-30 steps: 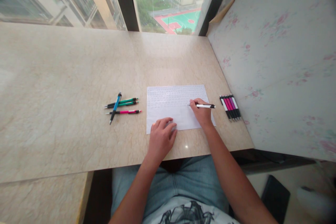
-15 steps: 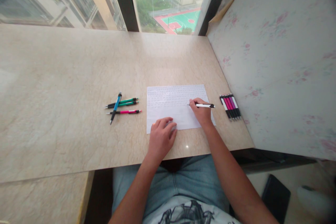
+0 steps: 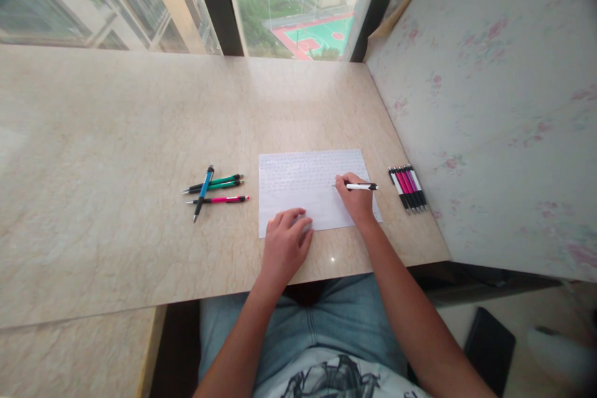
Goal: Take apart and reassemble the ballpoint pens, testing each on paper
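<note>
A white sheet of paper (image 3: 321,211) lies on the stone-patterned counter, with rows of small handwriting across its upper part. My right hand (image 3: 355,198) is closed around a white and black pen (image 3: 361,186), its tip at the paper right of the middle. The writing is too small to read. My left hand (image 3: 288,239) rests on the sheet's lower left edge, fingers loosely spread and slightly bent, holding nothing.
Left of the paper lie a blue pen (image 3: 204,189) across two green pens (image 3: 226,185) and a pink pen (image 3: 228,199). Several white, pink and purple pens (image 3: 408,189) form a row at the right, near the papered wall (image 3: 489,106). A window stands behind the counter (image 3: 140,118).
The whole view has shifted slightly. My right hand still holds the pen at nearly the same spot on the paper, and my left hand stays in place.
</note>
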Demonstrator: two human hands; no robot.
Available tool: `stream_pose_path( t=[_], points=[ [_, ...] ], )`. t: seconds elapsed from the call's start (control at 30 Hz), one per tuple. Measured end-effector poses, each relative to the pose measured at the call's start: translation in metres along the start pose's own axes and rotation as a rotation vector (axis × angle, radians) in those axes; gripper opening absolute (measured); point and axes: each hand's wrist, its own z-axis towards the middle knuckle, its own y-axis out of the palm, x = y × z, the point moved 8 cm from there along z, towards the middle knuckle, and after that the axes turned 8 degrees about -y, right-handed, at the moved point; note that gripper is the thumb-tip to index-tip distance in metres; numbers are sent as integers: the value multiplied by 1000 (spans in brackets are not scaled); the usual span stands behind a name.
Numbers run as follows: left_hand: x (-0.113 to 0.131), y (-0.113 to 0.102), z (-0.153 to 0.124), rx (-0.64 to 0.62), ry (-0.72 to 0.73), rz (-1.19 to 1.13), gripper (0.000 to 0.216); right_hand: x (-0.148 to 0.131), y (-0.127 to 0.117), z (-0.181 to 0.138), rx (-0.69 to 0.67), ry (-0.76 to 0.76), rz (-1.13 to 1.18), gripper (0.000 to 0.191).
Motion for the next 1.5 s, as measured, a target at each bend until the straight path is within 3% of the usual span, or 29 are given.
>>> stream_pose_path(
  t=[1.27, 1.37, 1.5],
  points=[
    [2, -1, 0, -6, -1, -10, 17, 2, -4, 0, 29, -12, -67, 36],
    [1, -1, 0, -5, -4, -10, 18, 5, -8, -1, 56, 15, -13, 34],
    [1, -2, 0, 0, -4, -11, 17, 21, -16, -5, 155, 156, 251, 32]
  ],
)
